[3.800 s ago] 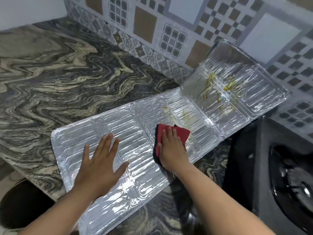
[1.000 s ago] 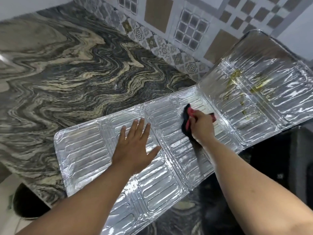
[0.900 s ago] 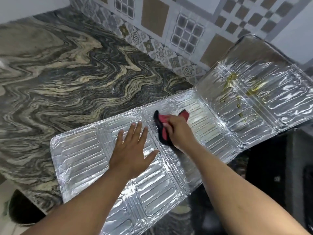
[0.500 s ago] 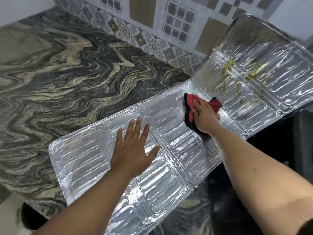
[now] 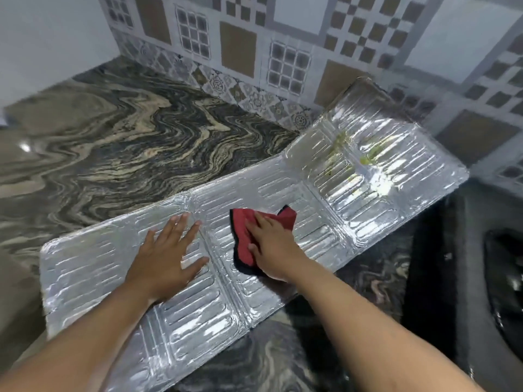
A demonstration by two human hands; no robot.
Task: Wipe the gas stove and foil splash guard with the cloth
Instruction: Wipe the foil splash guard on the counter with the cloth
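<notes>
Your left hand (image 5: 167, 256) lies flat, fingers spread, on the foil guard (image 5: 85, 278), which rests on the counter (image 5: 113, 142). Just right of it, your right hand (image 5: 273, 247) presses the red cloth (image 5: 244, 236) onto the middle panel with straight fingers. Beyond the cloth, the raised end panel carries yellow stains (image 5: 339, 148); the stove (image 5: 503, 264) sits far right.

Our swirled grey-and-beige marble countertop (image 5: 119, 142) carries the foil splash guard (image 5: 85, 267), flat beneath both our hands, its far panel tilted up beyond our right hand. The black gas stove (image 5: 464, 278) sits right of it.
</notes>
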